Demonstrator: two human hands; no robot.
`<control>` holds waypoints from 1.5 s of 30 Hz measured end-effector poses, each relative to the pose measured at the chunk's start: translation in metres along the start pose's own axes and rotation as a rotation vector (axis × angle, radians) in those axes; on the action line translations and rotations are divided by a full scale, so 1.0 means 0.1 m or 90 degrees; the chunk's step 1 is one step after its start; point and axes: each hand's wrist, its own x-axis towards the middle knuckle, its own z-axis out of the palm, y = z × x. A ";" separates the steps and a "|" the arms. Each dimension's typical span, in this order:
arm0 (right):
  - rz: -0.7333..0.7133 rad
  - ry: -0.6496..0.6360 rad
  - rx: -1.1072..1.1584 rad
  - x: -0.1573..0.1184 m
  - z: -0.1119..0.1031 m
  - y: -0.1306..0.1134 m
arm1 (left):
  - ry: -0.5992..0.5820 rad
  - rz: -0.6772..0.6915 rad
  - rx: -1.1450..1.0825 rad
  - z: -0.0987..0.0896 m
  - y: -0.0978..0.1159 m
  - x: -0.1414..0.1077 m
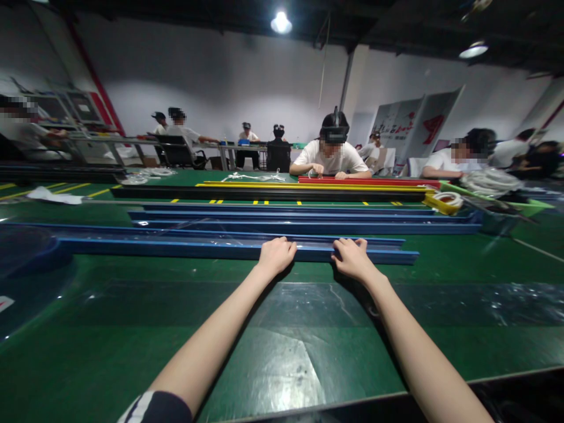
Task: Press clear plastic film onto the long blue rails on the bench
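While the left hand (277, 257) grips the blue rail (233, 251), the right hand (351, 257) curls fingers onto it.

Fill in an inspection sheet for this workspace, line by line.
Surface: green table, glossy; clear film lies across its near part.
Job's things: near blue channel; more blue channels behind it.
Clutter: white scrap at left; green bin at right.
Hands: left hand and right hand both touch the near blue channel, fingers curled; grip unclear.
Cables: white cord-like lengths toward the far edge; type unclear.
Surroundings: co-worker opposite; lit ceiling lamp.
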 end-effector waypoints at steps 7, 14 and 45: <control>-0.091 0.046 0.027 0.04 0.07 -0.32 | 0.002 -0.016 0.031 0.02 0.03 0.01; -0.087 0.037 0.007 0.07 0.13 -0.36 | -0.066 -0.023 0.017 -0.05 0.02 0.06; -0.007 0.048 0.148 0.17 0.20 -0.27 | 0.154 0.064 0.053 0.14 -0.02 -0.11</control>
